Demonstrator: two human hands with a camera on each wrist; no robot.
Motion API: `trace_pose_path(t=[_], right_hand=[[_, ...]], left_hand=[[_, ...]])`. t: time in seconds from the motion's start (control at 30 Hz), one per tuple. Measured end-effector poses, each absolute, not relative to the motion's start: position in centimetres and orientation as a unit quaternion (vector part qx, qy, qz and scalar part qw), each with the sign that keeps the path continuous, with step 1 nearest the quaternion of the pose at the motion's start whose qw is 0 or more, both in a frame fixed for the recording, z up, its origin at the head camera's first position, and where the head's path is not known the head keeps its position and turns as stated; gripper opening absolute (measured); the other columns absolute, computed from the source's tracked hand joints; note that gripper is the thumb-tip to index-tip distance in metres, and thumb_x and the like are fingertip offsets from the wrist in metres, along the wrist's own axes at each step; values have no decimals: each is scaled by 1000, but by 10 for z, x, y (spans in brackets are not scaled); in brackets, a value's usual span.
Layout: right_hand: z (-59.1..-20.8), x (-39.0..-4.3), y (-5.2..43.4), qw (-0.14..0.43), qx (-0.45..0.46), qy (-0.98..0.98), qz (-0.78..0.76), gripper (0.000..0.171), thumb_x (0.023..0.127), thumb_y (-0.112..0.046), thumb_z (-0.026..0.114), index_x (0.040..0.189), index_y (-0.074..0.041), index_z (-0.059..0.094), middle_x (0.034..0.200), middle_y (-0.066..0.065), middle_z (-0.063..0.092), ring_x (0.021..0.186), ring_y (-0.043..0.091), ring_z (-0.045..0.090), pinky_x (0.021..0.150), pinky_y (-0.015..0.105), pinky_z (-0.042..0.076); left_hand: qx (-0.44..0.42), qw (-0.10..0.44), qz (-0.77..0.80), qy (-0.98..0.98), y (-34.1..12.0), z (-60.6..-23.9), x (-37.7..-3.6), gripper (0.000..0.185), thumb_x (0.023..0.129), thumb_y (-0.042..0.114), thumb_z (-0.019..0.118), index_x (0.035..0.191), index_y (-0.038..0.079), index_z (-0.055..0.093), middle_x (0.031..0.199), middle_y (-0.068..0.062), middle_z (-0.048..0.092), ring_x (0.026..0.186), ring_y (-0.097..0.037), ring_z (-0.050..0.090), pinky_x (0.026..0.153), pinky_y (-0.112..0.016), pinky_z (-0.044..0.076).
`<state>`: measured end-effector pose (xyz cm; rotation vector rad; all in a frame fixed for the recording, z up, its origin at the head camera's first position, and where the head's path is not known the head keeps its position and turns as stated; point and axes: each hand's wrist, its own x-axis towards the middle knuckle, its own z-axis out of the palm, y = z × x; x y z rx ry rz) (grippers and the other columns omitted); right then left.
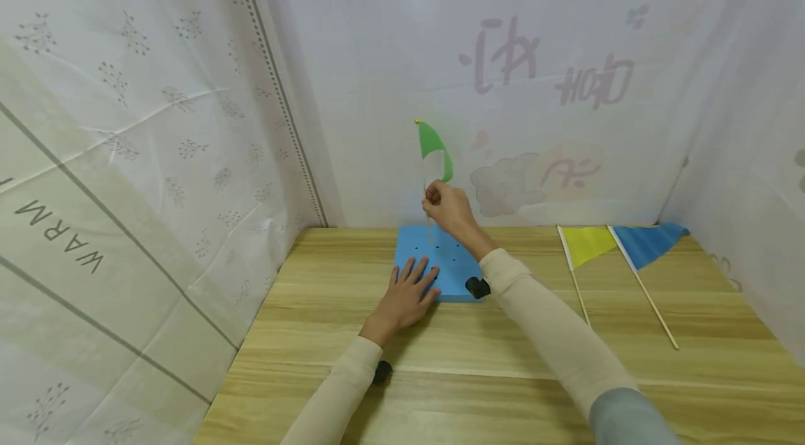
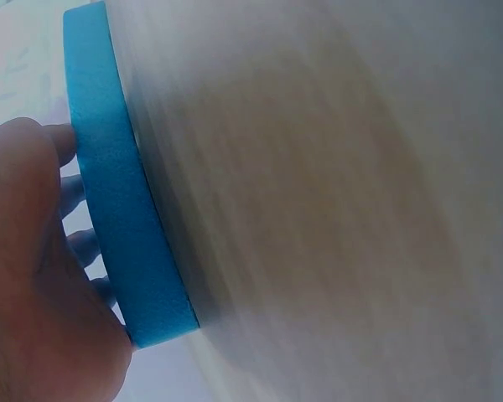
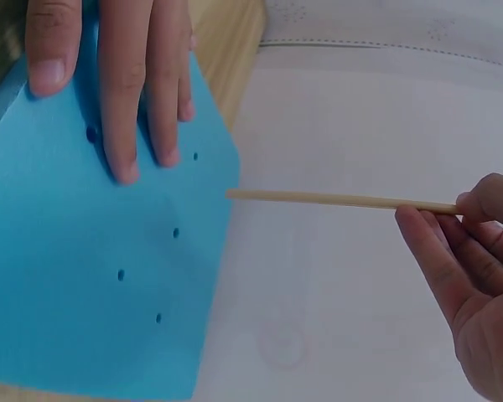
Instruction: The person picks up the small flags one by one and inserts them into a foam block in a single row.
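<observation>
Green flag over blue foam

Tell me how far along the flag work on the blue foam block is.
Done: nothing stands planted yet; the visible holes in the blue foam block are all empty. In hand: the right hand pinches the stick of the green flag upright above the block, its lower end at the block's far edge, while the left hand presses flat on the foam. Left: the yellow flag and blue flag lie on the table.
</observation>
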<state>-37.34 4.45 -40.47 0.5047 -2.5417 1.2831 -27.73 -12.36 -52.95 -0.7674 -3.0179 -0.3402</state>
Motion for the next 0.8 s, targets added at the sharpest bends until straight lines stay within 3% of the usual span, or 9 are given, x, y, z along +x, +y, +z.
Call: trace_pose_path(t=[0.8], right_hand=[[-439, -383, 13, 145, 199, -864, 439, 8, 105, -12, 69, 109, -4, 69, 103, 12, 76, 97, 27, 75, 85, 41, 63]], left_hand=[[-244, 5, -115, -963, -124, -529, -278, 57, 116, 47, 39, 168, 23, 39, 178, -10, 25, 166, -40, 18, 129, -70, 19]])
